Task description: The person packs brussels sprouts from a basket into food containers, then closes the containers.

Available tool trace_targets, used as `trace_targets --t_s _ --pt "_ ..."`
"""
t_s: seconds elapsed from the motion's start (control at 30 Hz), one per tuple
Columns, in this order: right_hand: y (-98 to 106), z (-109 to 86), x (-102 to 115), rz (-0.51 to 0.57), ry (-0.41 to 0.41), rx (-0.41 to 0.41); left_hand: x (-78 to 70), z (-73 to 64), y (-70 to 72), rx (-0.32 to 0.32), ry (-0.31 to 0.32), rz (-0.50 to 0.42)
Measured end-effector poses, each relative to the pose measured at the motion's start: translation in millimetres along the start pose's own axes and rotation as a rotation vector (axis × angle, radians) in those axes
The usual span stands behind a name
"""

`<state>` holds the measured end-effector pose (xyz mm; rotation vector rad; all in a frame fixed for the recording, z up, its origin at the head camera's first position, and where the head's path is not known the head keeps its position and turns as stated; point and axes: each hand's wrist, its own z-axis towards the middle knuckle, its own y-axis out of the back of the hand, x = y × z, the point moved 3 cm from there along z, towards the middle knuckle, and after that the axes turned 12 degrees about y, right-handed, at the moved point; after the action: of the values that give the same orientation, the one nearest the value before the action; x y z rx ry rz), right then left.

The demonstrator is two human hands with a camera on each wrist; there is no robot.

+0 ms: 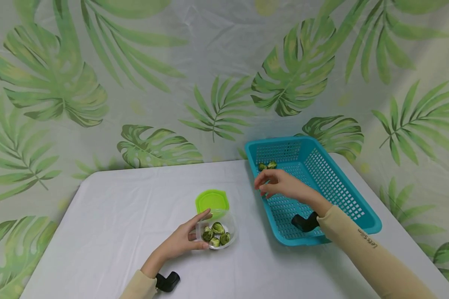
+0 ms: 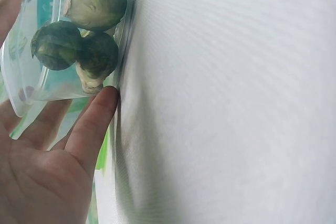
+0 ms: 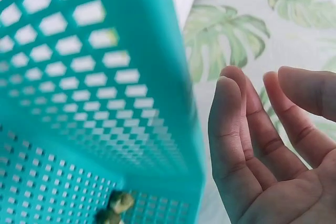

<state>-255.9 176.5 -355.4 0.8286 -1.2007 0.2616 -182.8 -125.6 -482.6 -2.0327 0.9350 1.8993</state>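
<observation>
Head view: the left hand (image 1: 179, 238) grips the clear container (image 1: 233, 228) between thumb and fingers, four Brussels sprouts (image 1: 218, 228) inside; a green lid (image 1: 211, 199) lies just behind. The right hand (image 1: 280, 185), thumb and fingers apart, bears nothing above the teal basket's (image 1: 284, 239) left rim; more sprouts (image 1: 271, 165) sit in its far-left corner

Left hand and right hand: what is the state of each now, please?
Left hand: holding the clear container with Brussels sprouts inside.
Right hand: open, holding nothing.
</observation>
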Motion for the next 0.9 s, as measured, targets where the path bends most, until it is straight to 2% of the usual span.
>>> trace_targets --t_s 0.53,0.9 --pt "45.6 -24.6 -35.3 -0.046 -0.065 -0.109 -0.1 0.7 0.2 -0.002 -0.003 0.000" --pt "70.0 -42.6 -64.0 -0.076 -0.163 -0.180 0.8 0.5 -0.1 -0.002 0.004 0.000"
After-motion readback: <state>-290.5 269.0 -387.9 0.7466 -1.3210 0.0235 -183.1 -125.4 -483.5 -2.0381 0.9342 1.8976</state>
